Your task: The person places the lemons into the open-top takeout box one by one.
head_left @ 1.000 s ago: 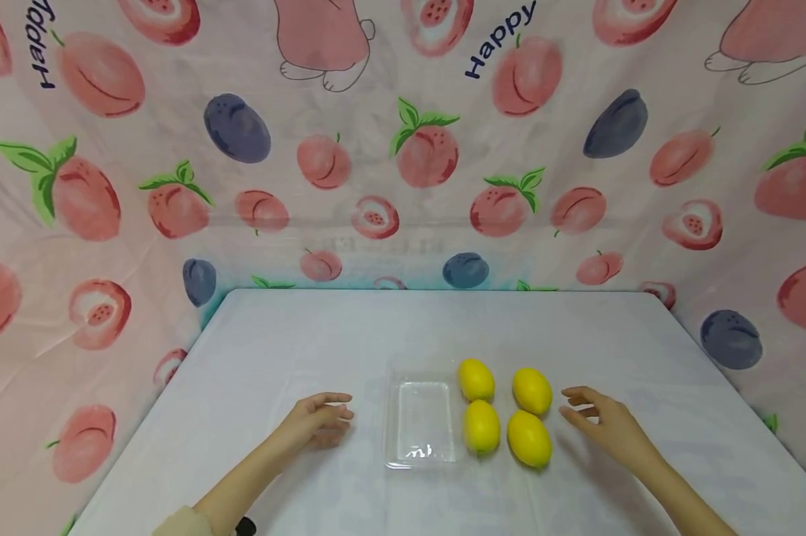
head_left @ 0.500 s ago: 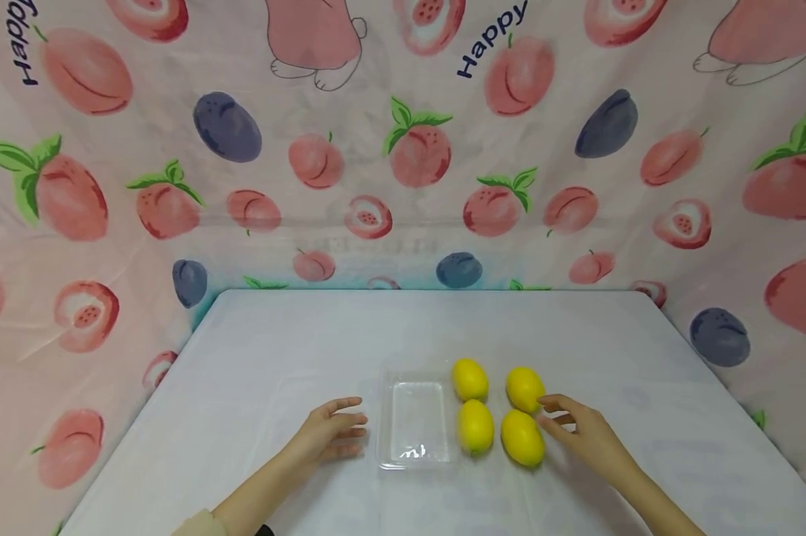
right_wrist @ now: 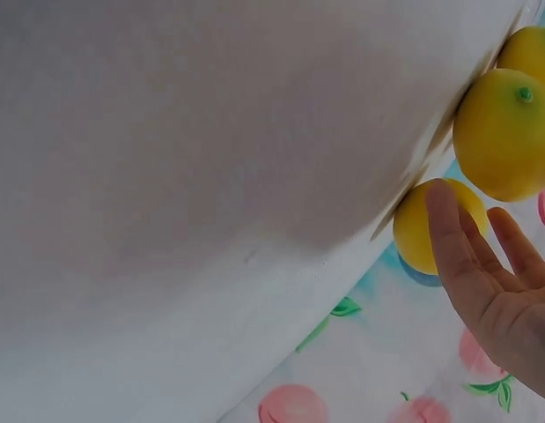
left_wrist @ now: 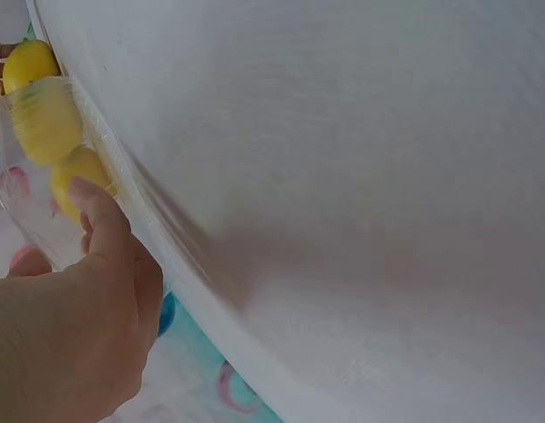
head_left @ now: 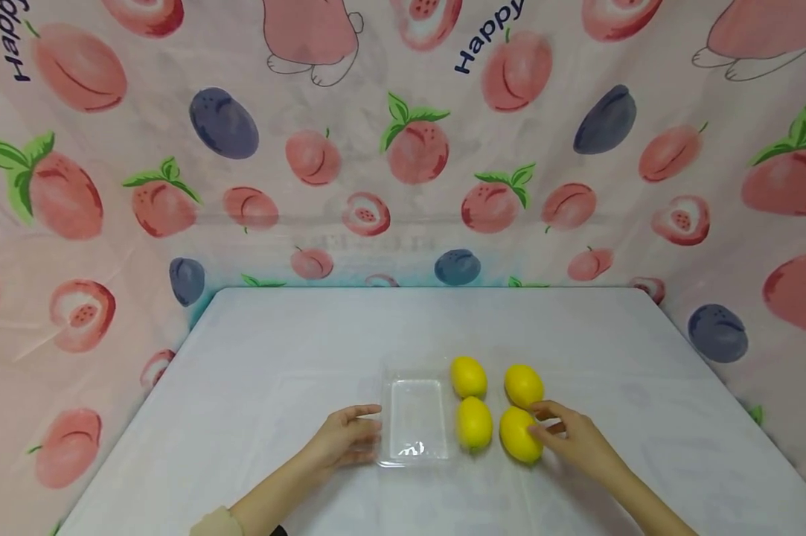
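Note:
A clear plastic box [head_left: 418, 420] sits on the white table. To its right are a far-left lemon [head_left: 469, 377], a near-left lemon [head_left: 474, 424], a far-right lemon [head_left: 524, 385] and a near-right lemon [head_left: 519, 435]. My left hand [head_left: 349, 438] is at the box's left side, fingers extended toward it; whether they touch the wall cannot be told. At the right edge of the near-right lemon is my right hand [head_left: 572, 438], its fingers loosely bent and not wrapped round any fruit. In the right wrist view its thumb and fingers [right_wrist: 447, 233] stand spread apart near the lemons.
The white table [head_left: 295, 327] has its far edge against a hanging cloth [head_left: 376, 175] printed with peaches and plums. Similar cloth hangs along both sides. The lemons stand close together, and the left pair lies right beside the box.
My left hand has moved right, up to the box's side. The right hand has moved left to the near-right lemon. Box and lemons keep their arrangement; the head view has shifted slightly.

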Demonstrator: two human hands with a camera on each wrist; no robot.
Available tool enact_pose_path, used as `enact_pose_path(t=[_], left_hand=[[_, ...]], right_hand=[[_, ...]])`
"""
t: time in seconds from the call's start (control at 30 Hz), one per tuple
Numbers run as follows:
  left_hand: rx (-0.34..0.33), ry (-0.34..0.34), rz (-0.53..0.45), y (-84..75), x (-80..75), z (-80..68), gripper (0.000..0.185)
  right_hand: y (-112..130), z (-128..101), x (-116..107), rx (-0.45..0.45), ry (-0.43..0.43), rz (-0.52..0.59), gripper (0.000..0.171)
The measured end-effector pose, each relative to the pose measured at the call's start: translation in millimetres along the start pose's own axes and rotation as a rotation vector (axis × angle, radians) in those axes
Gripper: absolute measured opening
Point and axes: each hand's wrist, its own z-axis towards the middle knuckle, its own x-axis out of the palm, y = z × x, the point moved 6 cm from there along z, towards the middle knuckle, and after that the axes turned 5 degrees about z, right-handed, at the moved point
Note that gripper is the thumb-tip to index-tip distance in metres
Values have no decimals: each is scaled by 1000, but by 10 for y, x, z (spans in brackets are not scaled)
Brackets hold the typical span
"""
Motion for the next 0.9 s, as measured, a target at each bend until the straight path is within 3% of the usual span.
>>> enact_pose_path(t=[0.43, 0.9], left_hand=[[12, 30, -60, -33, 26, 9, 53], [14, 25, -85, -38, 17, 1, 53]], right_hand=[[4, 25, 97, 28, 17, -19, 50], [-7, 100, 126, 65, 143, 82, 54]])
